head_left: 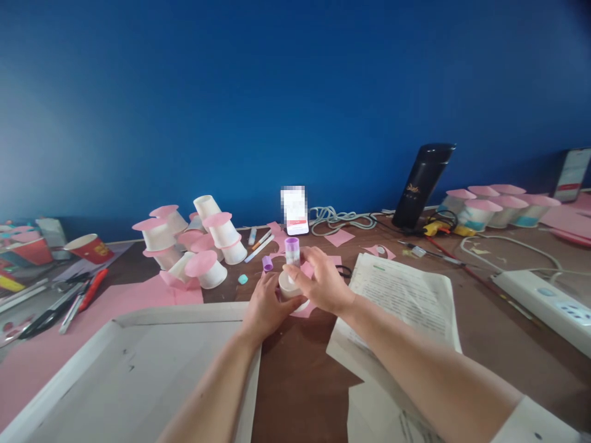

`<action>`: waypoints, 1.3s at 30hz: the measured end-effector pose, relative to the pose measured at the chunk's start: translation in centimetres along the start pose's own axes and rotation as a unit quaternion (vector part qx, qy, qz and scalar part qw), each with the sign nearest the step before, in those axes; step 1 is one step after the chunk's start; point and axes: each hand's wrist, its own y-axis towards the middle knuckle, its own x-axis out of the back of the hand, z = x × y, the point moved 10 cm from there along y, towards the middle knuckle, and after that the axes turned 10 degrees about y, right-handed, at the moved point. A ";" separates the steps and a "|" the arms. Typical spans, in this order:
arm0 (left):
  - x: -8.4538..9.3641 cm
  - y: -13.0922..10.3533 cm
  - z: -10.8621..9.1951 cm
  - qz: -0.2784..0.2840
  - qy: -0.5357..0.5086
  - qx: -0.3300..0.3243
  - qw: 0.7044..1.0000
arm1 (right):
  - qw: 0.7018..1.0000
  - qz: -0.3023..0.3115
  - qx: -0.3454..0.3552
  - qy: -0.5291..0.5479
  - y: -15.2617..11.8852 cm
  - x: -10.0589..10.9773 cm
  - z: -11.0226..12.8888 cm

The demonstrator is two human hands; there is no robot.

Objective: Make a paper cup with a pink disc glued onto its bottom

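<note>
Near the centre of the brown table, my left hand (269, 307) is wrapped round a white paper cup (288, 284) whose pale round end faces up. A glue stick (292, 251) with a purple end stands upright in the fingers of my right hand (321, 284), its lower end at the cup's top. Just left of the cup lies a small purple cap (267, 264). Pieces of pink paper (305, 311) lie under and behind the cup. The contact between glue stick and cup is partly hidden by my fingers.
White cups with pink discs (215, 271) are stacked at left, behind a large white tray (180, 313). Printed sheets (406, 295) lie under my right forearm. Farther back are a phone (295, 212), a coiled cable (339, 218) and a black bottle (422, 184); a power strip (549, 301) is at right.
</note>
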 end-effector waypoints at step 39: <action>0.1 0.1 -0.2 0.026 -0.026 0.011 0.999 | 0.846 -0.008 -0.228 0.482 -0.7 -1.5 -6.6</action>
